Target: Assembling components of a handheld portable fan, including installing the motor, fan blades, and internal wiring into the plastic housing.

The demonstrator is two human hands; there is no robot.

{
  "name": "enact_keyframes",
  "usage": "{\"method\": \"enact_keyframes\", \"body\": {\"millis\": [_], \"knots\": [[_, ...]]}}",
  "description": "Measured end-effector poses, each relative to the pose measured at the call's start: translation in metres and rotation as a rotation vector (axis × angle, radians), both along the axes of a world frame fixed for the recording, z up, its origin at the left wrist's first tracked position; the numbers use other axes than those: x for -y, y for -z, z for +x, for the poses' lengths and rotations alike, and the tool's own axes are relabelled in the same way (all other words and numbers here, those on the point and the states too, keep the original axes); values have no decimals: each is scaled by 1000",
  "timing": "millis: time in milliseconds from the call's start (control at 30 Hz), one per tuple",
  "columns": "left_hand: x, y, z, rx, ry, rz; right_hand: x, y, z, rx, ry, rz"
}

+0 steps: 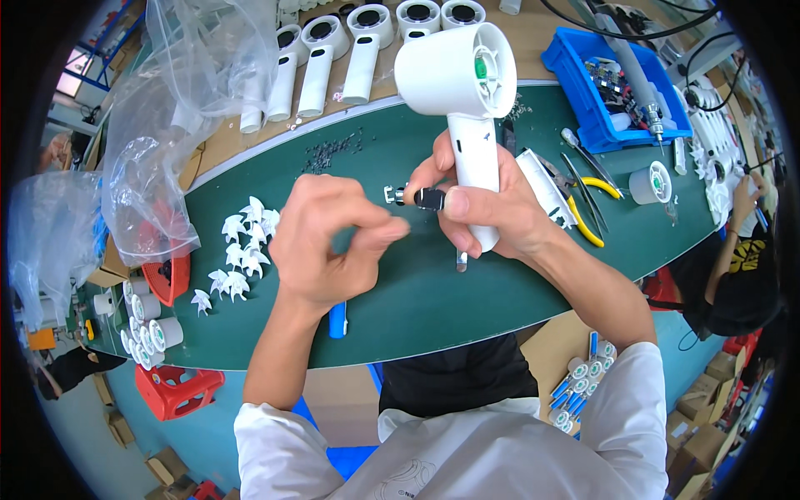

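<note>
My right hand point(508, 212) grips a white handheld fan body point(475, 158) upright, its round head at the top. Between that hand's thumb and fingers sits a small black part point(429, 198), with a small metal-and-white piece at its left end. My left hand point(325, 242) is just left of it, thumb and forefinger pinched together; whatever they hold, if anything, is hidden. Several white fan blade wheels point(246, 250) lie beyond my left wrist. A blue-handled tool point(337, 321) shows partly beneath my left forearm.
Tiny black screws point(329, 154) lie scattered on the green table point(400, 308). Yellow-handled pliers point(587, 233), a white shell half point(542, 187) and a white fan head point(650, 183) are to the right. A blue bin point(604, 133) holds parts. Finished-looking white fans point(362, 67) line the back; plastic bags point(158, 142) hang left.
</note>
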State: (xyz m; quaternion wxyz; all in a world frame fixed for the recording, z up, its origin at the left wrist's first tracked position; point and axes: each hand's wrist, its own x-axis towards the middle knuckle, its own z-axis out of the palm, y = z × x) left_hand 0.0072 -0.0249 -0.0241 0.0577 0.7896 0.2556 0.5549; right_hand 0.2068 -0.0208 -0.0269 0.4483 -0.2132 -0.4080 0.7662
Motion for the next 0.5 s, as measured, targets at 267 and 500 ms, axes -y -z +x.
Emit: {"method": "enact_keyframes", "body": {"millis": [267,500], "knots": [[-5,7,0,160,41,-213,-1,-2,2,13,2,46],[5,-2,7,-66,53,-34,-1,1,1,33,11,77]]}}
